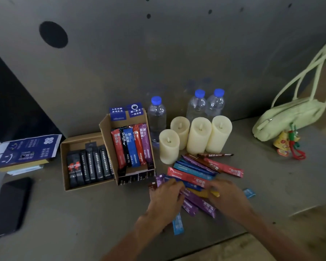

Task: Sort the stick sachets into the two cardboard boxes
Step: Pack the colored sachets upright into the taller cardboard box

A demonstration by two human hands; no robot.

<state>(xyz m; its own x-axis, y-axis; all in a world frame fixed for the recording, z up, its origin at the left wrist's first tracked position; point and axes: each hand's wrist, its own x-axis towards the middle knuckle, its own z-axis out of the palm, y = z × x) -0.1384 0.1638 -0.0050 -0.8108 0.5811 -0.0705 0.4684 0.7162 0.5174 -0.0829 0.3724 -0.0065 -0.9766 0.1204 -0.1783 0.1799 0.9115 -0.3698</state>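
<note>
Both forearms enter from the lower edge. Left hand [166, 197] lies on the near-left part of the loose sachets [194, 170], fingers bent down onto them. Right hand [229, 194] is blurred over the near-right part, beside a yellow stick [203, 194]. Whether either hand actually pinches a stick cannot be told, because the fingertips are hidden or smeared.

Location of parts:
- Loose sachets lie in a fanned, overlapping heap on the table [83, 213], just right of the boxes and in front of four candles [199, 134].
- Low box [63, 166] holds black sachets [94, 166] laid side by side.
- Tall box [106, 127] touches the low box on its right and holds coloured sachets [134, 146] leaning in a row.

Step in hand, as judged: separating one stick from the heap for transfer. The heap looks almost wholly coloured, so the tall box is the likely destination.

Recommended method:
1. Hold the heap down with one flat hand.
2. Draw out the topmost stick by its end; do not pull one from beneath, as the foil will probably slide and scatter its neighbours.
3. Turn the stick lengthwise to match the row, then insert it end first at the open side.
4. Check the dark stick [215, 155] by the candles closely before assigning it; its colour is unclear.
</note>
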